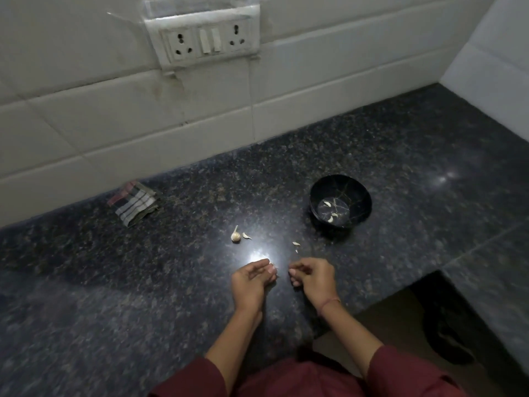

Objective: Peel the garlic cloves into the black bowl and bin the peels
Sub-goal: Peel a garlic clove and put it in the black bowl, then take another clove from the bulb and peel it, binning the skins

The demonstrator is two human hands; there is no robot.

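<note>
Both hands hover low over the dark tabletop, close together. The left hand and right hand have their fingers curled inward, but whether a clove sits between them I cannot tell. The black bowl stands at 1 o'clock from the hands, with a few peeled cloves inside. The garlic bulb lies at 11 o'clock, and loose peel scraps lie at 12 o'clock. The likely risks are a slick clove squirting off the polished stone, papery peels drifting into the bowl, and pale scraps missed in the glare.
</note>
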